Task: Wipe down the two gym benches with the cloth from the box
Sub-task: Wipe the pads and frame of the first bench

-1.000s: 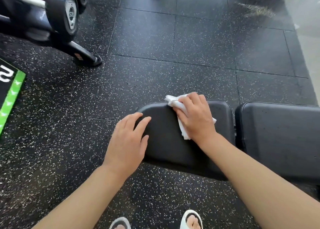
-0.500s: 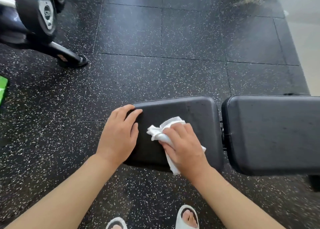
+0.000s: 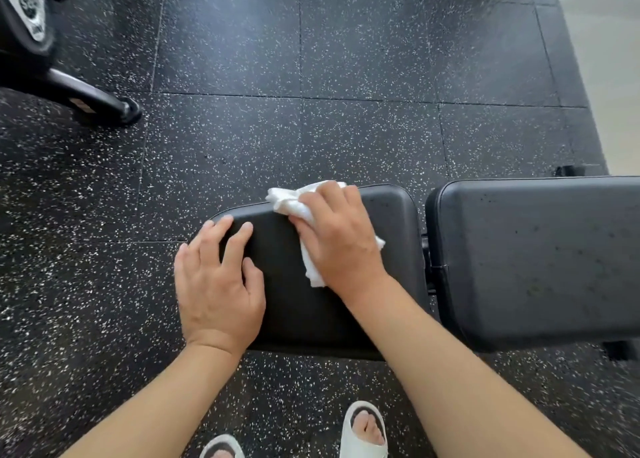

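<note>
Head view: your right fingers [image 3: 327, 199] curl over a bunched white cloth [image 3: 289, 203] and press it onto the far edge of the black seat pad [image 3: 298, 305]. The cloth sticks out past your fingertips toward the far left and shows again under the heel of your right hand [image 3: 341, 239], on the thumb side and at the little-finger side. Your left fingers [image 3: 239, 242] lie straight and slightly spread, flat on the pad's far left corner, just left of the cloth and not touching it; your left hand [image 3: 218, 294] covers the pad's left edge and grips nothing.

Right of your right fingers, across a narrow gap with a hinge, lies the bench's 2nd pad [image 3: 540, 263], larger, dull and speckled with small marks. Beyond all your fingertips stretches the black speckled rubber floor [image 3: 363, 48], laid in square tiles. Far to the left of your left fingers, a black rack foot [image 3: 100, 102] rests on the floor, with a dumbbell head [image 3: 29, 10] above it at the frame's corner. Behind your wrists, near the bottom edge, 2 white open-toe slippers [image 3: 367, 430] stand on the floor.
</note>
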`<act>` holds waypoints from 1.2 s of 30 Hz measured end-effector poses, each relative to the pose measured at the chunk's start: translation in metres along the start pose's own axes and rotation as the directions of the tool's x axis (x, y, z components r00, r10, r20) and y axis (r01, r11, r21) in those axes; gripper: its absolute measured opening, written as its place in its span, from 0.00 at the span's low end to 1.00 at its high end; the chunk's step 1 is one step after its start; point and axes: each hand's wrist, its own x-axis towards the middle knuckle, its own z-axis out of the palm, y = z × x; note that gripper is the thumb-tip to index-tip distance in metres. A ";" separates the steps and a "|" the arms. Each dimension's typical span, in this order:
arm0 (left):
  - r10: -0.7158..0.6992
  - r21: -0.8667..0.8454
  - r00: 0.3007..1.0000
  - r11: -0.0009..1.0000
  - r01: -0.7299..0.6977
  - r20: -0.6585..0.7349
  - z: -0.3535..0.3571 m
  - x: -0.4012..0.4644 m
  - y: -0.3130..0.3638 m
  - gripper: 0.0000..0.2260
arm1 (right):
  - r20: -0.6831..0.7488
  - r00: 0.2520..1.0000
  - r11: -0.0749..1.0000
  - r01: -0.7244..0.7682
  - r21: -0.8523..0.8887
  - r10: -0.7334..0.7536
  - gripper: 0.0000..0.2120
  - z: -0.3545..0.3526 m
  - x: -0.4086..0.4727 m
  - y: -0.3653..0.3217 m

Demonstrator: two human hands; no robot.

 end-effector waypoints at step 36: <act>0.013 0.003 0.999 1.000 -0.013 -0.037 0.002 -0.002 -0.001 0.20 | -0.218 0.974 0.995 -0.049 0.091 0.068 0.05 -0.014 -0.077 0.017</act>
